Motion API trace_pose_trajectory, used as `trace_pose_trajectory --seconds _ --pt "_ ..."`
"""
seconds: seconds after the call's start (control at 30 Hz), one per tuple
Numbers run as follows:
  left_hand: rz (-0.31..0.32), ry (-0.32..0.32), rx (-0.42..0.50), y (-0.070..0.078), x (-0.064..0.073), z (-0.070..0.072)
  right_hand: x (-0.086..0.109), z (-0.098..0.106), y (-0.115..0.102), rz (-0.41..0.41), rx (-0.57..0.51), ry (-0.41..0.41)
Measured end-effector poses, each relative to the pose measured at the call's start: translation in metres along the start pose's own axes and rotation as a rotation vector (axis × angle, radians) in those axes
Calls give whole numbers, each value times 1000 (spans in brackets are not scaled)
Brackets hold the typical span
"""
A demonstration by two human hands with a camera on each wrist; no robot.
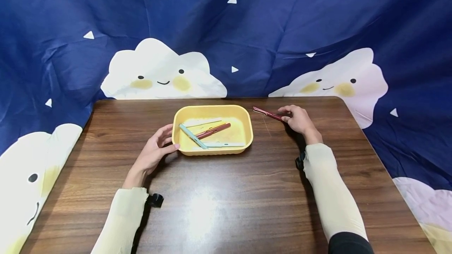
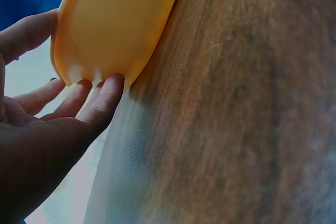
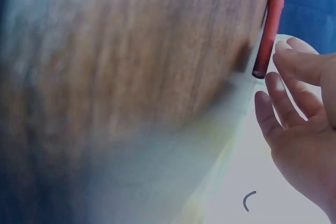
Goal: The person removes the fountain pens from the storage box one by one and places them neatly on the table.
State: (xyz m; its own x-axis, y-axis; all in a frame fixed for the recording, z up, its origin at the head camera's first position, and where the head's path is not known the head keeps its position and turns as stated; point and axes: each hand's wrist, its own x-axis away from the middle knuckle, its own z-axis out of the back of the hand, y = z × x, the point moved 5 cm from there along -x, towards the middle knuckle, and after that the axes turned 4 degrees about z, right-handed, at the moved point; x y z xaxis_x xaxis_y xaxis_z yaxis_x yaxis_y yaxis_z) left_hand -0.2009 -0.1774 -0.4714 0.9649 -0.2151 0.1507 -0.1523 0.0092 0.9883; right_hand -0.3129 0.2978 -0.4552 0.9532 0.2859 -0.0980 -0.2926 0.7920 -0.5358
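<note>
My left hand (image 1: 153, 150) grips the left end of a yellow plastic tray (image 1: 215, 153), thumb at the rim and fingers against the outer wall. In the left wrist view, bent fingertips (image 2: 113, 85) press on that wall. Inside the tray lie several pens: a light-blue pen (image 1: 193, 136) slanting across, a dark red pen (image 1: 220, 128), and pale ones along the back and front. Right of the tray, my right hand (image 1: 298, 118) is at the near end of another dark red pen (image 1: 267, 113). The right wrist view shows loosely bent fingertips (image 3: 273, 80) close beside that end.
Both hands work over a brown wood-grain table (image 1: 233, 199), its far edge just behind the tray. A blue curtain (image 1: 247, 22) printed with clouds hangs around the table. Black wrist devices (image 1: 155, 200) sit at the cream sleeves.
</note>
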Motion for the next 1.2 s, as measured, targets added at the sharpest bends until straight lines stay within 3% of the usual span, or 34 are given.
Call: trace_pose_trajectory --seconds 0.27,0.63,1.2 --pt "3 0 -2 1 1 1 -1 3 -14 32 -50 81" --pt "0 -8 -2 0 0 0 -3 4 -39 34 -126 71" --pt "-7 -9 0 1 -1 1 -8 6 -83 148 -144 110"
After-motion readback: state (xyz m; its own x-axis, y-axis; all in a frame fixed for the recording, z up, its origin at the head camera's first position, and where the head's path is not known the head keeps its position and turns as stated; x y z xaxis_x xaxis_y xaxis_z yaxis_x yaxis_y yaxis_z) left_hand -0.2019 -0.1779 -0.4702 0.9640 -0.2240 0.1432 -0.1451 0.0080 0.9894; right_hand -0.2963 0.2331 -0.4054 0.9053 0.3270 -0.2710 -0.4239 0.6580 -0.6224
